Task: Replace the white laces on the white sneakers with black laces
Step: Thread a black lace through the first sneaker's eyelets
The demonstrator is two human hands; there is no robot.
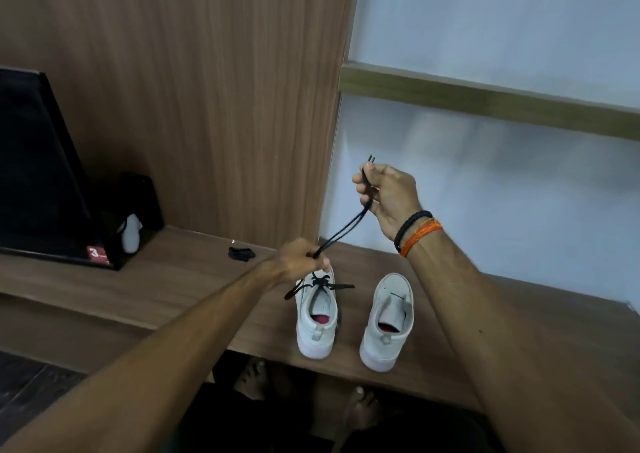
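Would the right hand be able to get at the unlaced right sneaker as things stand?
Probably yes, but not freely: the right hand grips the black lace. The unlaced sneaker stands uncovered on the shelf below it.

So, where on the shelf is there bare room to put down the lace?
Bare wood lies right of the right sneaker, and between the black bundle and the left sneaker. It is crowded near the monitor, and between the sneakers the gap is narrow.
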